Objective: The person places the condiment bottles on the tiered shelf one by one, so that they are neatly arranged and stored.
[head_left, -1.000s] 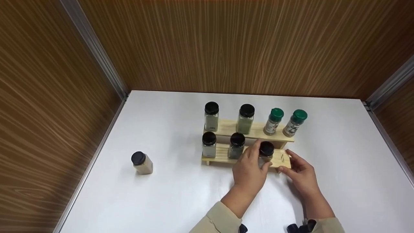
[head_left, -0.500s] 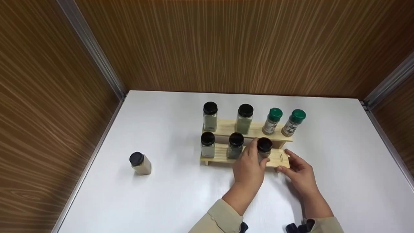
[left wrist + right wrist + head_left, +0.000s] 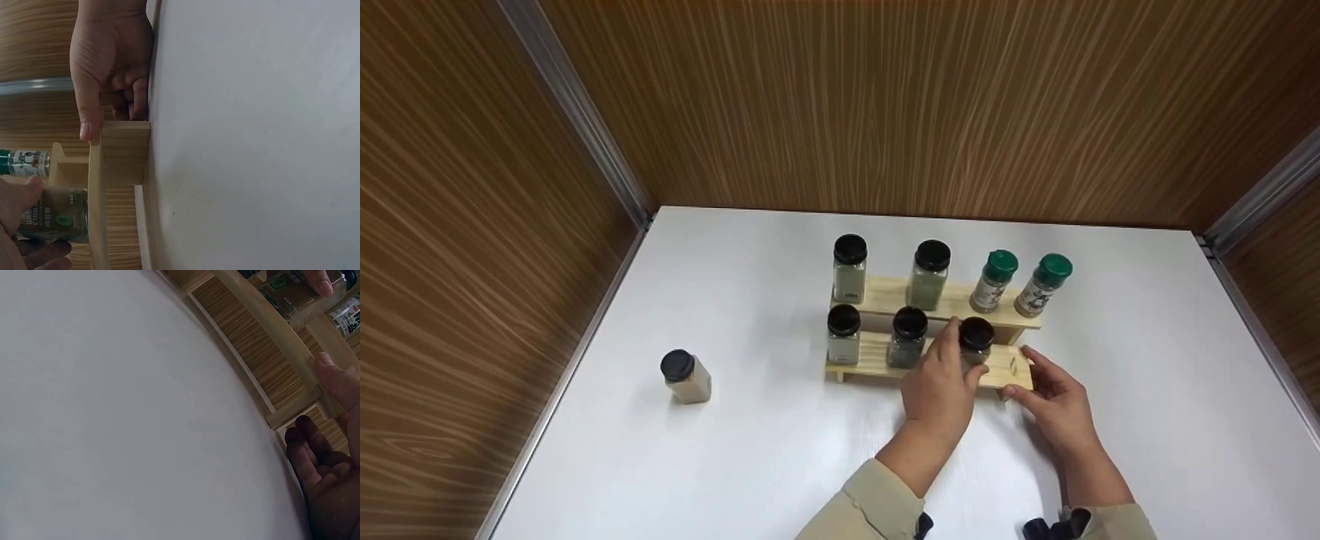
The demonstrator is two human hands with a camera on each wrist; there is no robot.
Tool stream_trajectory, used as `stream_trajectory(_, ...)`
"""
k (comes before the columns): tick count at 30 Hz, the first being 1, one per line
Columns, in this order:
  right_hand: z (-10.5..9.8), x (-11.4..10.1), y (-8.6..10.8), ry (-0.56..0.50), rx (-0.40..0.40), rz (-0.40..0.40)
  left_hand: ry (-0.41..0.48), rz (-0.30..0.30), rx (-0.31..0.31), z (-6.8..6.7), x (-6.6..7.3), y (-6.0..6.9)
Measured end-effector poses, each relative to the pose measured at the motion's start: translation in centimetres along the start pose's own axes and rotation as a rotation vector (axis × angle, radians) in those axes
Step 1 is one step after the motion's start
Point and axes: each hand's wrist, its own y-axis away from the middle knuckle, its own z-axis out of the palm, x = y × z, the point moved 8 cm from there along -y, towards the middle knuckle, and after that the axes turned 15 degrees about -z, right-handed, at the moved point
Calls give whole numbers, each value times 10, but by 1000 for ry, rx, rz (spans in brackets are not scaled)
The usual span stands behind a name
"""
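Observation:
My left hand holds a square spice jar with a black lid, thumb on one side and fingers on the other. The jar stands upright on the lower step of a two-step wooden spice rack. Its label reads ground cinnamon in part; in the left wrist view the jar meets the board. My right hand grips the right end of that step, thumb at the front edge and index finger at the back. In the right wrist view the right thumb presses the board, the other fingers curled below.
Two black-lidded jars stand left on the lower step. The upper step bears two black-lidded jars and two green-capped shakers. A beige-filled jar stands apart on the white table. Wood-grain panels enclose the back and sides.
The jar in my left hand has shifted slightly back and to the left on the lower step, the hand with it. My right hand keeps its grip on the rack's end.

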Motion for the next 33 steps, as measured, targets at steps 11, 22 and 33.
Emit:
stream_trajectory(11,2,-3,-1,-7,-21,-31,172,239,245,-67,2,15)
stream_trajectory(22,1,1,0,-14,-17,-6,522,452,446,-146,-25,11)
stream_trajectory(33,2,0,0,-14,-21,0,499,263,661,-208,-118,-8)
